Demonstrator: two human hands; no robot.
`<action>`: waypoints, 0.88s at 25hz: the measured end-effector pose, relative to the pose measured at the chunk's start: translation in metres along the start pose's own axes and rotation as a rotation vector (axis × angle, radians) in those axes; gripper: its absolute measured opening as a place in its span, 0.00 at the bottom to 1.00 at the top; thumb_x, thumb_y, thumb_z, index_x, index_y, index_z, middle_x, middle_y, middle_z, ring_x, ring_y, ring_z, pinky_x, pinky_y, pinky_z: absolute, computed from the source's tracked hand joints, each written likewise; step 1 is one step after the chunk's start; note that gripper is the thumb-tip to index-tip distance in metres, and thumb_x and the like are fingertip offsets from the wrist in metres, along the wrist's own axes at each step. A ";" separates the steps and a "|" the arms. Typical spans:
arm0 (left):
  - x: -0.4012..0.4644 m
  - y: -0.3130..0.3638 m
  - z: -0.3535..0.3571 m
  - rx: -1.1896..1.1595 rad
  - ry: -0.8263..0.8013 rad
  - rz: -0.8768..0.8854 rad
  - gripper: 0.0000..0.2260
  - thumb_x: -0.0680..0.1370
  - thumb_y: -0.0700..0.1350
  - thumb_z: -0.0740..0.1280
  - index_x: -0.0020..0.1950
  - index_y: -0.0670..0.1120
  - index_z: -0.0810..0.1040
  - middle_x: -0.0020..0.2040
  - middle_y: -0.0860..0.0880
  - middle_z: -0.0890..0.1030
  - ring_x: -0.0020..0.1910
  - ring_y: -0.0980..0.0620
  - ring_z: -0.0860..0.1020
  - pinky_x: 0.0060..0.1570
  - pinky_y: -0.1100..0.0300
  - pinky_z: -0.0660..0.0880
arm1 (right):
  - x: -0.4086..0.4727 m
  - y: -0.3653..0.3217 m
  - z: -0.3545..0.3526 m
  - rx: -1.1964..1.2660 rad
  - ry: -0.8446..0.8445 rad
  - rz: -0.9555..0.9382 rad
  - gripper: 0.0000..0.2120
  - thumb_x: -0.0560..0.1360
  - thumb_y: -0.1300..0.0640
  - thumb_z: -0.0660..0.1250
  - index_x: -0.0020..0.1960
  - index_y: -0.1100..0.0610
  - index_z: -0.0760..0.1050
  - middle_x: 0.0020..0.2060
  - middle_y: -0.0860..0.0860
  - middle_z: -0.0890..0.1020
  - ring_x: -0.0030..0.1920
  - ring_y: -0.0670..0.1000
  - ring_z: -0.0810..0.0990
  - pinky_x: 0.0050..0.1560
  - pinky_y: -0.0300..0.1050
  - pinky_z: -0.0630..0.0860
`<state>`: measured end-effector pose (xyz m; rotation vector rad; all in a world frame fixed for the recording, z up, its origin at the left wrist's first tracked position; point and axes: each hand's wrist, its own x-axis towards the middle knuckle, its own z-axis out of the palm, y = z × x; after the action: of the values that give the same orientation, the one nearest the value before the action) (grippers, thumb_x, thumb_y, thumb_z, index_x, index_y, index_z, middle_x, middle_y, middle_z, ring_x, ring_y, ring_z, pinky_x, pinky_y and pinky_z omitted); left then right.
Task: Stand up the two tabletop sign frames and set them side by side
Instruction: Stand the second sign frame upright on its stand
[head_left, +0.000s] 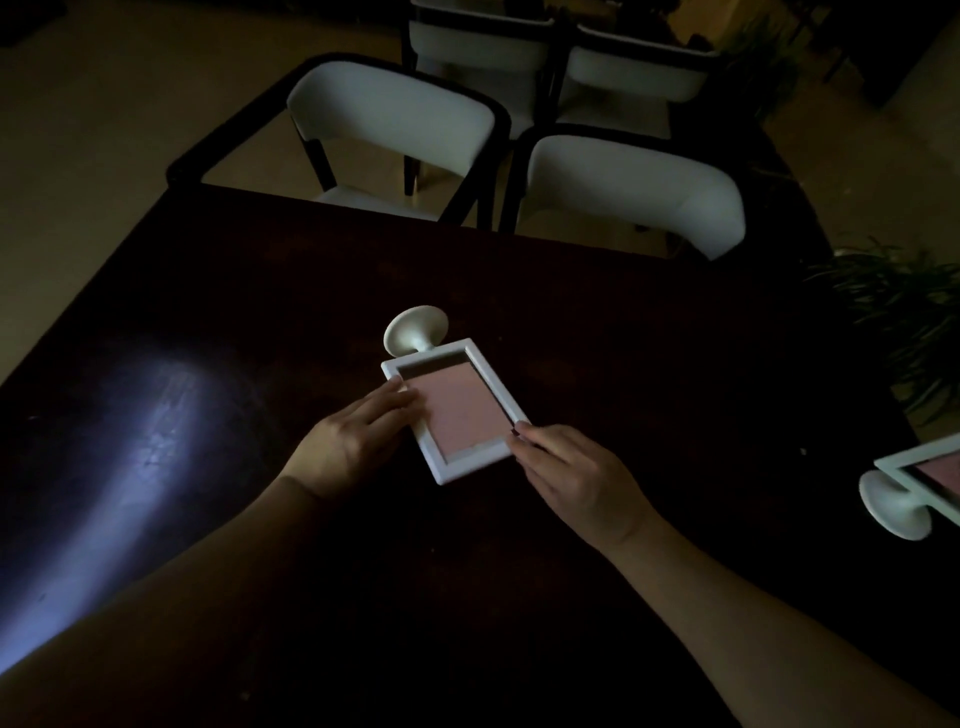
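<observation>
Flat on the dark table (260, 312), mid-scene: first sign frame (457, 410), round foot pointing far. Left hand (353, 436) and right hand (566, 467) flanking its long edges, fingers loosely spread and touching, not clamped, probably readying to tip it upright. Second sign frame (930, 478) also lying down, well apart at the right edge.

Two white sign frames lie flat on one dark desk: one frame (457, 410) in the middle, the other frame (919, 488) cut off at the right edge. Two bare hands, left hand (358, 434) and right hand (571, 467). Four white chairs beyond, nearest chair (395, 119) among them, and two leafy plants at the right
</observation>
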<state>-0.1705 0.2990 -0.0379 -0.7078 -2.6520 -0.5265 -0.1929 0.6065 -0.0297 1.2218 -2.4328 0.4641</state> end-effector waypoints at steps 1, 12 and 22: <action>0.001 0.002 -0.003 -0.013 0.012 -0.006 0.16 0.80 0.44 0.62 0.64 0.37 0.79 0.64 0.38 0.79 0.65 0.38 0.76 0.53 0.42 0.80 | 0.003 0.000 -0.001 -0.004 0.027 -0.030 0.12 0.78 0.66 0.70 0.62 0.65 0.80 0.58 0.60 0.83 0.57 0.57 0.81 0.57 0.50 0.79; 0.025 0.023 -0.047 -0.114 0.206 -0.063 0.23 0.84 0.49 0.60 0.78 0.45 0.62 0.72 0.46 0.70 0.69 0.53 0.71 0.63 0.66 0.68 | 0.075 -0.017 -0.042 -0.065 0.273 -0.031 0.11 0.80 0.67 0.67 0.62 0.67 0.79 0.54 0.59 0.83 0.54 0.56 0.82 0.55 0.47 0.79; 0.043 0.020 -0.056 -0.075 0.154 -0.157 0.42 0.72 0.26 0.69 0.80 0.49 0.56 0.79 0.44 0.56 0.72 0.42 0.67 0.62 0.45 0.75 | 0.117 -0.011 -0.047 -0.017 0.226 0.046 0.17 0.76 0.71 0.68 0.65 0.67 0.76 0.58 0.61 0.82 0.57 0.59 0.80 0.57 0.51 0.80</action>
<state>-0.1815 0.3081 0.0341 -0.4617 -2.5671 -0.6964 -0.2399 0.5408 0.0676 1.0474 -2.2709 0.5619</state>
